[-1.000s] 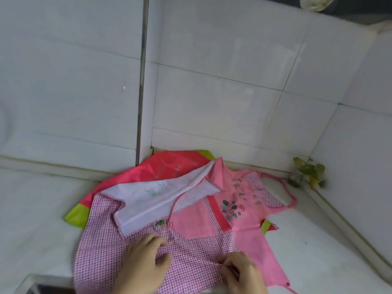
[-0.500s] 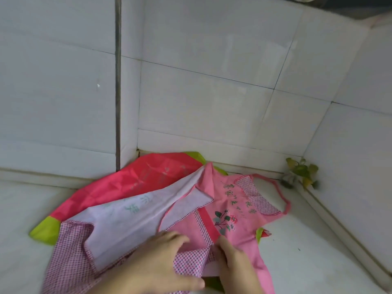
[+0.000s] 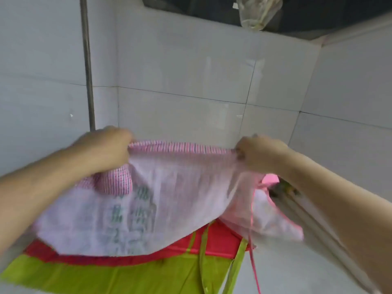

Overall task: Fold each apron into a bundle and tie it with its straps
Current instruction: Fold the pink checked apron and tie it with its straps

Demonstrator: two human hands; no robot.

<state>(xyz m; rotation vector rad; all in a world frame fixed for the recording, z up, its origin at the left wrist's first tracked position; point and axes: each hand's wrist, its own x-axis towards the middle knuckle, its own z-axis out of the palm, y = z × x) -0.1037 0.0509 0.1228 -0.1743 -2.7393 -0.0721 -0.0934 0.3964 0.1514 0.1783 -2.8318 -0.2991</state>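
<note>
A pink checked apron (image 3: 169, 200) hangs in the air, its pale inner side toward me with faint green print showing through. My left hand (image 3: 108, 149) grips its upper edge at the left and my right hand (image 3: 256, 153) grips the same edge at the right, stretching it taut between them. A thin pink strap (image 3: 253, 257) dangles from its right side. Beneath it a red apron with lime green trim (image 3: 118, 274) lies flat on the white counter, its green straps (image 3: 235, 266) trailing down to the right.
White tiled walls (image 3: 180, 66) meet in a corner behind the aprons. A grey vertical pipe (image 3: 88, 66) runs down the left wall. A clear plastic bag (image 3: 258, 11) hangs at the top. White counter surface (image 3: 297, 270) shows at the lower right.
Both hands took hold of the pink apron's edge and lifted it off the counter, spreading it wide. The red and green apron beneath is now uncovered. The view tilted upward.
</note>
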